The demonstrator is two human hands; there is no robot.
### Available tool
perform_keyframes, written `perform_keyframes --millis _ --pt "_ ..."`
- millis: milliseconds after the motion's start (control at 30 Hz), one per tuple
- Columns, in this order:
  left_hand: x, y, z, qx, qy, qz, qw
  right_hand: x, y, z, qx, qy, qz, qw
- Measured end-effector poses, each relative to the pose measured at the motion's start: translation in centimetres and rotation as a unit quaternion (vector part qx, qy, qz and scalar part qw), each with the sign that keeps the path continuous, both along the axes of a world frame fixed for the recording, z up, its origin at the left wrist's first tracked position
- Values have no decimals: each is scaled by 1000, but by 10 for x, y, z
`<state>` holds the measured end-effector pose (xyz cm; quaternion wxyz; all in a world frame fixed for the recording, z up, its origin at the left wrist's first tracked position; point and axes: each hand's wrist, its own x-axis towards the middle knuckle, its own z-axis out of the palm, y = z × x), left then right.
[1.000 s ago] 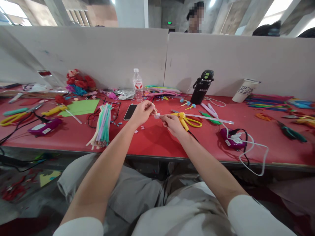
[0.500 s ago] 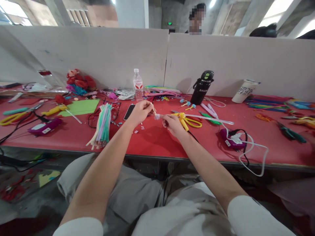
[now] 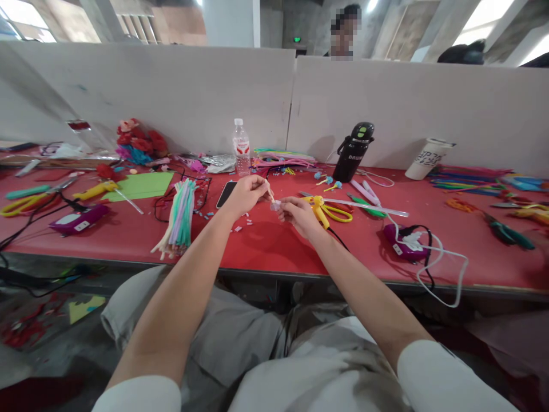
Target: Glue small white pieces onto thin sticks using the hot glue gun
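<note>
My left hand (image 3: 247, 197) pinches a short cream stem (image 3: 270, 193) that looks like a piece of pipe cleaner. At the stem's lower end is a small lilac fluffy piece (image 3: 275, 205). The fingertips of my right hand (image 3: 297, 215) are closed on the right side of this lilac piece, and both hands are just above the red table (image 3: 266, 249). Small lilac scraps (image 3: 238, 229) lie below my left hand. To the right of my right hand rests a yellow glue gun (image 3: 319, 209) with a clear glue stick, beside yellow-handled scissors (image 3: 338, 214).
Left of my left forearm lies a bundle of pastel pipe cleaners (image 3: 182, 213), near a phone (image 3: 225, 194). A water bottle (image 3: 241, 150), a black flask (image 3: 352, 153) and a paper cup (image 3: 424, 160) stand along the white partition (image 3: 171, 97). A purple power box (image 3: 405, 243) with cables sits at right.
My right hand's fingers have shifted slightly left, closer around the lilac piece. My left hand keeps its pinch on the stem almost unmoved.
</note>
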<state>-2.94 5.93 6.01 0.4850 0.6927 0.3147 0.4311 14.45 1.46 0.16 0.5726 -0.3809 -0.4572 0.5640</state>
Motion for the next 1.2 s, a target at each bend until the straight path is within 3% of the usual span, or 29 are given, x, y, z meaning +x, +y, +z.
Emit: perform_keyframes --millis 633,933,1067,1200 --pt "1 -4 1 -13 10 -9 1000 0 2 -3 -1 -18 -8 1000" --pt "-6 1 4 6 8 6 1000 1 2 3 -40 6 28 999" --pt "-13 3 10 31 14 40 999 1 -5 0 -5 -110 8 994" --pt "-15 4 12 37 24 68 997 23 -35 1 65 -294 20 953"
